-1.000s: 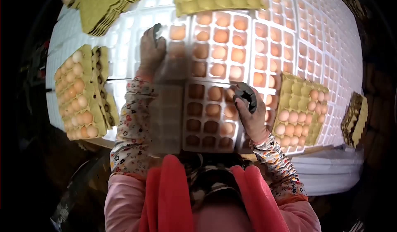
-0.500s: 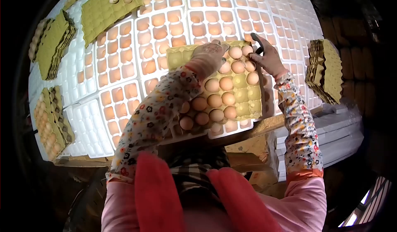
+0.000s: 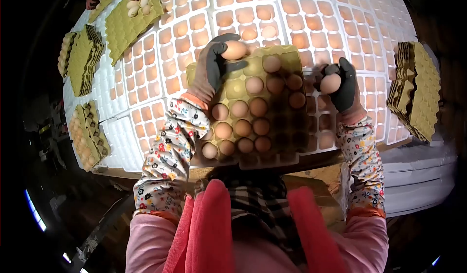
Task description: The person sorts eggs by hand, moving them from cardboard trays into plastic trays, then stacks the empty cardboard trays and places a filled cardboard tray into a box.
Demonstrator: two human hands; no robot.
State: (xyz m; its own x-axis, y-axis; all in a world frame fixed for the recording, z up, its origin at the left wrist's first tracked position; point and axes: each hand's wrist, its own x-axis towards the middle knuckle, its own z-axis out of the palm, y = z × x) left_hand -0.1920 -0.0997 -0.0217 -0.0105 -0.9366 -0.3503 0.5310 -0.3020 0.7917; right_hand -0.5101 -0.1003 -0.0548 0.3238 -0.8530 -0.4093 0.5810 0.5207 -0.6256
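L hand (image 3: 211, 66), ctr-left of frame, has egg (image 3: 234, 50) gripped btwn curled fingers & thumb; egg's on the R side of the palm, long axis approx. across frame. R hand (image 3: 348, 90), right of ctr, fingers bent round 2nd egg (image 3: 331, 83), which sits at the palm's L side; it looks near-round from here, can't tell long axis.

Tray (image 3: 236, 88) is mid-frame, btwn the hands, part-filled w/ eggs. L hand is nearer: its egg's by the tray's upper-left edge. R hand's egg is off the tray's R side, w/ white trays (image 3: 243, 6) behind.
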